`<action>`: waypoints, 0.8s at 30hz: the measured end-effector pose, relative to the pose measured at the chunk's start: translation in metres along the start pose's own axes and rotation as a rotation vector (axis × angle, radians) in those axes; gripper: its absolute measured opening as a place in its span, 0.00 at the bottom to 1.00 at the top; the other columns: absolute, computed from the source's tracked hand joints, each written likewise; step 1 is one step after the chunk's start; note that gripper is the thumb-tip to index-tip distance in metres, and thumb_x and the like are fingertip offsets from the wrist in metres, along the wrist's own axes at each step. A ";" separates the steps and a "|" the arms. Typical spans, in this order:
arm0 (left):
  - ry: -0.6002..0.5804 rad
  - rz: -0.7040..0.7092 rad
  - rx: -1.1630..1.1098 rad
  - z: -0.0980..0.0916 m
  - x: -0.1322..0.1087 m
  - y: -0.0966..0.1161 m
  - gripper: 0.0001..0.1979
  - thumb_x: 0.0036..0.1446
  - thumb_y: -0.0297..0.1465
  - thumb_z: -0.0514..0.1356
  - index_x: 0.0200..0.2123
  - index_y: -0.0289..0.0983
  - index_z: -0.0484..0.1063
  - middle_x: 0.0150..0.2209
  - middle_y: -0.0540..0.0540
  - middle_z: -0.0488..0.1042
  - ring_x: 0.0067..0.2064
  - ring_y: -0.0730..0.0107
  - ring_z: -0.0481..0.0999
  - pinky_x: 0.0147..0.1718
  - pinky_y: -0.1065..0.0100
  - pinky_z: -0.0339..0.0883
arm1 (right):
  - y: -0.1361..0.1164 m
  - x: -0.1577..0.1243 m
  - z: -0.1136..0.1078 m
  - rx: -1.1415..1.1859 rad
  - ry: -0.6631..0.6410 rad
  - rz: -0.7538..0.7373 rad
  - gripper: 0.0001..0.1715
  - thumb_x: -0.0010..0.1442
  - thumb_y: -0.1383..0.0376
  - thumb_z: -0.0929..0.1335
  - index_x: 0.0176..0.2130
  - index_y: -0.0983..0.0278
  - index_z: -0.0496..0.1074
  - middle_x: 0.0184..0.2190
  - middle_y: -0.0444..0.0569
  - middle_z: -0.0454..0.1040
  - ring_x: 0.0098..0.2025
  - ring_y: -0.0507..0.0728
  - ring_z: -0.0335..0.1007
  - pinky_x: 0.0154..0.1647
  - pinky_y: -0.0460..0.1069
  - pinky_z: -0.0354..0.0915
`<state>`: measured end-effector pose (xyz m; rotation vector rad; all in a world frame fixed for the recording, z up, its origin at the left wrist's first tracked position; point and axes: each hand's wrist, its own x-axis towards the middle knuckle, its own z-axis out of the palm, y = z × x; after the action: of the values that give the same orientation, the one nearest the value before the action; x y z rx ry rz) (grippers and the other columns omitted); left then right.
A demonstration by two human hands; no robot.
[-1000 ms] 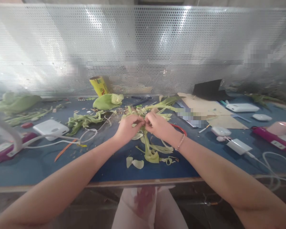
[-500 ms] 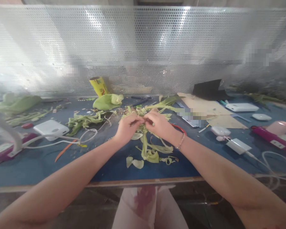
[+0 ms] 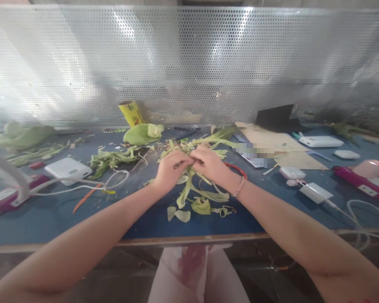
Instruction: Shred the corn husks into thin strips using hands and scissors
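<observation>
My left hand [image 3: 170, 169] and my right hand [image 3: 210, 165] meet at the fingertips above the middle of the blue table [image 3: 139, 225]. Both are closed in a pinch on a pale green leaf strip [image 3: 185, 191], which trails down below the fingers; its upper end is hidden by them. Around and under the hands lie other torn leaf pieces, among them a curled piece [image 3: 201, 205] and two small pale bits [image 3: 179, 214] near the front edge. Behind my knuckles a long green stalk [image 3: 219, 138] slants to the right.
A leaf heap [image 3: 115, 160], a white charger [image 3: 68, 169] and a looped cable lie left. Behind stand a yellow tube [image 3: 131, 112] and a large green leaf [image 3: 142, 134], before a perforated metal screen [image 3: 189, 50]. Right are cardboard sheets [image 3: 273, 139], a white adapter [image 3: 316, 192] and a purple power strip [image 3: 363, 183].
The strip hanging beneath my hands has swung to the left, away from the curled piece below. Both hands stay in nearly the same place, fingertips still together.
</observation>
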<state>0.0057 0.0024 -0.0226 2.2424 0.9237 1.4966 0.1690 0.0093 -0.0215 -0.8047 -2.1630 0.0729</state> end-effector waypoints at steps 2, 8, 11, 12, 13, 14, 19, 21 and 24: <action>0.000 -0.008 0.002 0.000 0.000 0.001 0.05 0.51 0.29 0.60 0.25 0.39 0.75 0.29 0.47 0.76 0.33 0.70 0.72 0.36 0.66 0.66 | 0.000 0.001 -0.001 0.016 -0.013 0.012 0.08 0.51 0.74 0.59 0.25 0.62 0.58 0.25 0.43 0.56 0.29 0.52 0.55 0.31 0.47 0.55; 0.024 -0.053 0.037 -0.002 0.002 0.003 0.05 0.51 0.29 0.59 0.25 0.38 0.75 0.28 0.47 0.75 0.33 0.70 0.71 0.35 0.67 0.65 | -0.006 0.000 -0.003 0.055 0.021 0.117 0.04 0.49 0.72 0.63 0.26 0.64 0.64 0.23 0.43 0.62 0.28 0.52 0.59 0.30 0.47 0.57; 0.037 -0.051 0.045 -0.004 0.003 0.004 0.05 0.51 0.27 0.59 0.25 0.38 0.74 0.29 0.47 0.75 0.33 0.70 0.72 0.35 0.68 0.65 | -0.008 0.000 -0.005 0.088 0.050 0.182 0.05 0.49 0.72 0.64 0.28 0.65 0.68 0.25 0.45 0.68 0.28 0.52 0.63 0.31 0.47 0.61; 0.038 -0.047 0.048 -0.004 0.003 0.004 0.05 0.50 0.27 0.59 0.25 0.38 0.74 0.30 0.47 0.75 0.34 0.71 0.72 0.35 0.68 0.65 | -0.008 0.000 -0.005 0.105 0.049 0.192 0.06 0.50 0.72 0.64 0.29 0.65 0.69 0.26 0.46 0.69 0.29 0.52 0.64 0.32 0.48 0.62; 0.041 -0.044 0.053 -0.005 0.004 0.003 0.05 0.50 0.26 0.59 0.25 0.38 0.74 0.30 0.47 0.75 0.33 0.71 0.72 0.35 0.68 0.65 | -0.007 0.001 -0.006 0.125 0.044 0.197 0.07 0.51 0.71 0.63 0.31 0.65 0.70 0.28 0.47 0.70 0.30 0.52 0.66 0.33 0.48 0.63; 0.048 -0.045 0.061 -0.005 0.004 0.003 0.05 0.50 0.26 0.59 0.25 0.38 0.74 0.29 0.47 0.75 0.33 0.71 0.72 0.35 0.68 0.65 | -0.007 0.001 -0.007 0.147 0.034 0.198 0.08 0.53 0.71 0.63 0.32 0.65 0.71 0.29 0.48 0.71 0.31 0.52 0.67 0.34 0.48 0.64; 0.085 -0.117 0.062 -0.006 0.006 -0.001 0.05 0.49 0.25 0.59 0.25 0.37 0.73 0.29 0.48 0.74 0.33 0.71 0.72 0.35 0.68 0.66 | -0.003 0.004 -0.012 0.170 -0.026 0.198 0.09 0.55 0.72 0.63 0.35 0.65 0.72 0.33 0.49 0.73 0.34 0.52 0.69 0.36 0.49 0.66; 0.071 -0.154 0.042 -0.005 0.006 -0.002 0.04 0.50 0.26 0.59 0.25 0.37 0.73 0.30 0.48 0.74 0.34 0.71 0.72 0.35 0.68 0.66 | -0.003 0.004 -0.014 0.101 -0.026 0.177 0.08 0.56 0.73 0.64 0.34 0.65 0.72 0.32 0.48 0.72 0.34 0.52 0.68 0.37 0.50 0.65; 0.042 -0.197 0.028 -0.004 0.005 -0.003 0.04 0.50 0.27 0.59 0.25 0.37 0.72 0.29 0.48 0.74 0.34 0.70 0.72 0.36 0.67 0.66 | -0.004 0.005 -0.016 0.010 -0.047 0.151 0.07 0.57 0.73 0.64 0.31 0.66 0.71 0.30 0.48 0.71 0.35 0.53 0.67 0.39 0.50 0.63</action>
<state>0.0028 0.0079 -0.0191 2.0762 1.1480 1.4545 0.1758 0.0058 -0.0062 -0.9678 -2.1407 0.1814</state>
